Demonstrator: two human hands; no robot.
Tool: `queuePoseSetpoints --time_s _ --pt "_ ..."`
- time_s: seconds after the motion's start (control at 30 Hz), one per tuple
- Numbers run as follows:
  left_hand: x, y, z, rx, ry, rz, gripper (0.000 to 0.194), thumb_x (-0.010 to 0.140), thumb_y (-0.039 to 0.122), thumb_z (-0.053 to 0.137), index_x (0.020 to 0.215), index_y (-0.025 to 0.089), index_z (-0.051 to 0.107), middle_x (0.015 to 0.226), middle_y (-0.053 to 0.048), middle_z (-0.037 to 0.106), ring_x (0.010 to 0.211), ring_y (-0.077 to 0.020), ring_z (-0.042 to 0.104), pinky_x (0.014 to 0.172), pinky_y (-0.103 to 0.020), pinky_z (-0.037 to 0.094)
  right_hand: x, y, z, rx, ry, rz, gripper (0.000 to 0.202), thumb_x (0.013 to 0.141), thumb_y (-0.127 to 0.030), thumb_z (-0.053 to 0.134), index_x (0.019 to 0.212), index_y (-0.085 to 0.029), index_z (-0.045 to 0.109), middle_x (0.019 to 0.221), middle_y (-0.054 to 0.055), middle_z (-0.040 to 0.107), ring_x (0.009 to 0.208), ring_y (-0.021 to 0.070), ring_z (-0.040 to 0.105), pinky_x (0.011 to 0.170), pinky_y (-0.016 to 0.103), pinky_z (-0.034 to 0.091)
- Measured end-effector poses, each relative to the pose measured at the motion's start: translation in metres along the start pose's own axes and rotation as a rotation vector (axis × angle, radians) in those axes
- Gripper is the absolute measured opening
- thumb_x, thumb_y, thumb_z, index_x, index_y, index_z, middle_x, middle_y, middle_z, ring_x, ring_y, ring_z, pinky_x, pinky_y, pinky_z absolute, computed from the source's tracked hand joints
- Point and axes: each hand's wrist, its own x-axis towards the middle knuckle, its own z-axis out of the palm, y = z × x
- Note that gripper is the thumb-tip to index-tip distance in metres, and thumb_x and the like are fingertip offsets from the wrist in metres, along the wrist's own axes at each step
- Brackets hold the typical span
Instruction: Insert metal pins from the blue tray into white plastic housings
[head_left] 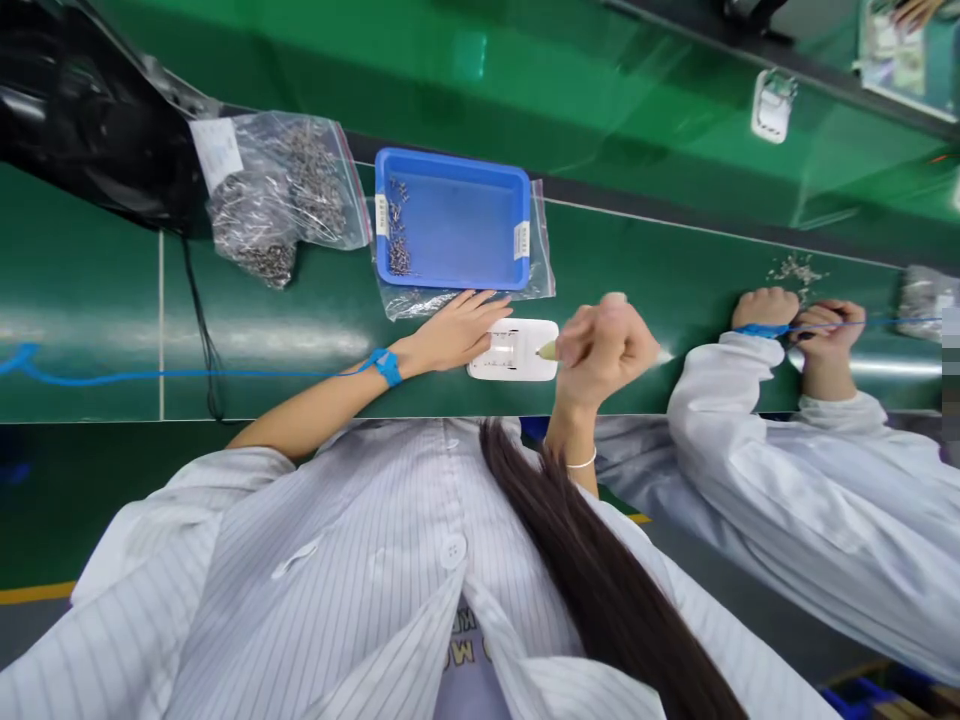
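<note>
A white plastic case point(529, 368) with rounded corners and a recessed middle lies flat on the green bench in front of me. My left hand point(459, 332) rests at its left end, fingers stretched out and the thumb by the recess. My right hand point(606, 350) is closed in a fist around a screwdriver point(549, 351). Only the pale yellow tapered front of that tool shows, and it points at the right part of the case. Just beyond is a blue tray point(465, 280) with small screws point(399, 250) heaped along its left side.
Plastic bags of screws point(259, 215) lie left of the tray, beside a black object point(97, 120). A blue wrist-strap cord point(172, 377) runs left from my wrist. At right, a co-worker's hands point(825, 325) are near scattered small parts point(799, 270). Another white case point(772, 105) lies farther back.
</note>
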Motion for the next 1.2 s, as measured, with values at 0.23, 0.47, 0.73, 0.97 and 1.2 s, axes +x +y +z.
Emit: queuePoseSetpoints --time_s 0.23,0.47,0.73,0.97,1.2 --pt "-0.002 -0.001 -0.004 -0.062 -0.056 0.009 0.071 0.100 0.048 0.039 0.157 0.008 0.027 0.165 -0.012 0.025 0.155 -0.0317 0.014 0.126 -0.050 0.006 -0.019 0.023 0.014 -0.457 -0.533 -0.044 0.054 0.103 -0.047 0.029 0.086 -0.019 0.072 0.083 0.005 0.071 0.073 0.0148 0.062 0.067 0.032 0.040" --pt "-0.001 0.002 -0.011 -0.075 -0.080 0.016 0.080 0.089 0.039 0.056 0.158 0.011 0.027 0.163 -0.009 0.033 0.154 -0.0334 0.014 0.126 -0.050 0.007 -0.036 0.033 0.025 -0.661 -0.646 0.019 0.022 0.099 -0.038 0.054 0.108 -0.024 0.068 0.109 0.003 0.070 0.080 0.0172 0.065 0.059 0.029 0.030" --pt "-0.001 0.004 -0.013 -0.077 -0.084 0.028 0.080 0.087 0.038 0.059 0.156 0.010 0.031 0.161 -0.009 0.037 0.154 -0.0341 0.015 0.126 -0.050 0.006 -0.027 0.030 0.025 -0.707 -0.665 -0.029 0.027 0.103 -0.039 0.048 0.103 -0.022 0.068 0.104 0.003 0.071 0.076 0.0179 0.065 0.058 0.030 0.022" --pt "-0.001 0.002 -0.011 -0.082 -0.063 0.048 0.079 0.086 0.038 0.057 0.156 0.011 0.032 0.160 -0.010 0.037 0.153 -0.0346 0.017 0.126 -0.050 0.007 -0.037 0.034 0.032 -0.722 -0.617 0.036 0.027 0.100 -0.037 0.047 0.105 -0.022 0.068 0.095 0.005 0.074 0.077 0.0210 0.067 0.058 0.030 0.022" --pt "0.000 -0.001 -0.011 -0.065 -0.089 0.046 0.080 0.089 0.041 0.055 0.157 0.010 0.028 0.162 -0.010 0.033 0.154 -0.0357 0.014 0.126 -0.052 0.007 -0.035 0.035 0.032 -0.624 -0.618 0.087 0.022 0.098 -0.036 0.052 0.108 -0.022 0.067 0.095 0.002 0.076 0.082 0.0210 0.069 0.062 0.029 0.028"
